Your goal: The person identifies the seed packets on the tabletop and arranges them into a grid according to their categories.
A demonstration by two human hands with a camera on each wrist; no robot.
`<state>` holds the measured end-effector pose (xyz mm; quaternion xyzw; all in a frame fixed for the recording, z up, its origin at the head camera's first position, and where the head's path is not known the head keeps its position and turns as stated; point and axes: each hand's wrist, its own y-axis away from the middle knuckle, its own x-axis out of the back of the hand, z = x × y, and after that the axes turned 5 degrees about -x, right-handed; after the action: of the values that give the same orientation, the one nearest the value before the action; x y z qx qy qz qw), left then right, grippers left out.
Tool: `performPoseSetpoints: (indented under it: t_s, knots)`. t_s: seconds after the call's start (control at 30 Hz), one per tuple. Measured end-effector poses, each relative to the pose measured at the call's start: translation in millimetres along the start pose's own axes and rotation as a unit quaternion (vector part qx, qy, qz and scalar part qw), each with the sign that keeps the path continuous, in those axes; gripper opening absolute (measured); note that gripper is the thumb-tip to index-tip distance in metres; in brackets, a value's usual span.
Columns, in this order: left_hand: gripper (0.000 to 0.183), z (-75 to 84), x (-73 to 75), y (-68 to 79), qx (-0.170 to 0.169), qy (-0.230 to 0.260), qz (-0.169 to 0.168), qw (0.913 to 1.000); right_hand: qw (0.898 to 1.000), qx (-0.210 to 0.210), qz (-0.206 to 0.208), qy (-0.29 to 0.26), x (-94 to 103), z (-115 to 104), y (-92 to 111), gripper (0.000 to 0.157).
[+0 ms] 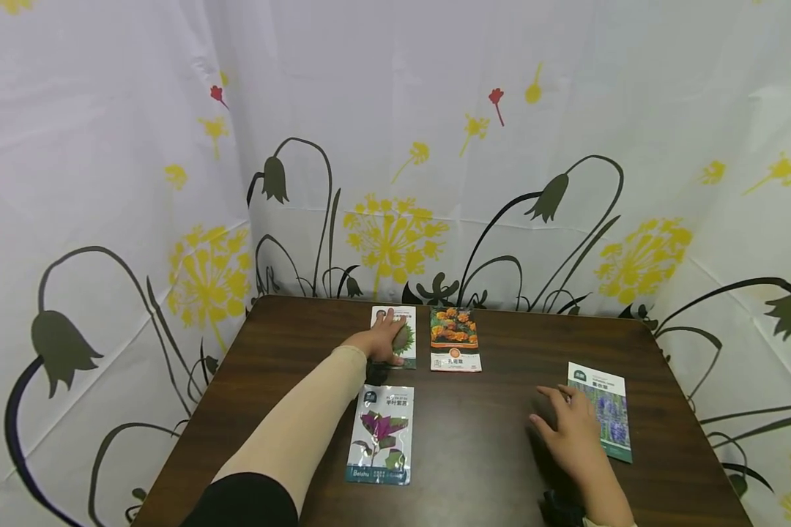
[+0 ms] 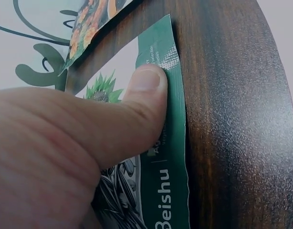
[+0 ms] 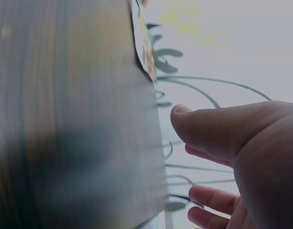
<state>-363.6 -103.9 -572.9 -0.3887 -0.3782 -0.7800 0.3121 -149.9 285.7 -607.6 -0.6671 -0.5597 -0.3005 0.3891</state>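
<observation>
My left hand (image 1: 381, 342) lies with spread fingers on a white and green seed packet (image 1: 409, 331) at the table's back edge. In the left wrist view its thumb (image 2: 149, 95) rests on the packet's green band (image 2: 177, 143), near pictured striped seeds. Just right of it lies an orange-flower seed packet (image 1: 455, 337). My right hand (image 1: 572, 432) hovers over the table beside a purple-spike seed packet (image 1: 609, 413), overlapping its left edge in the head view. Its thumb and fingers stand apart, holding nothing in the right wrist view.
A silvery seed packet with a magenta flower (image 1: 380, 439) lies near the left forearm, towards the front. All packets lie on a dark wooden table (image 1: 481, 446). A white curtain (image 1: 382, 95) printed with flowers hangs behind the table and along both sides.
</observation>
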Motion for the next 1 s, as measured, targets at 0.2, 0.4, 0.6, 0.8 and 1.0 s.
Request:
performPoseSetpoints:
  t_s: [0.2,0.4,0.6,0.8,1.0]
  knots:
    - [0.108,-3.1,-2.7,0.2,-0.01,0.004,0.023,0.9997,0.999,-0.038,-0.009,-0.012,11.9,15.2,-0.9,0.059]
    - [0.11,-7.9,-8.4,-7.8,-0.005,0.014,0.019,0.9997,0.996,-0.084,-0.011,-0.007,24.7,28.5,2.2,0.064]
    - [0.113,-13.1,-12.2,-13.2,-0.003,0.002,0.011,0.9999,0.99,-0.133,-0.04,-0.013,35.7,43.0,2.8,0.069]
    - [0.108,-4.5,-4.4,1.0,-0.012,0.013,0.024,0.9995,0.987,-0.15,-0.055,-0.014,42.3,47.5,3.5,0.069]
    - [0.108,-5.2,-6.3,0.6,-0.009,0.031,0.012,0.9994,0.988,-0.116,-0.103,0.003,39.9,58.1,6.3,0.072]
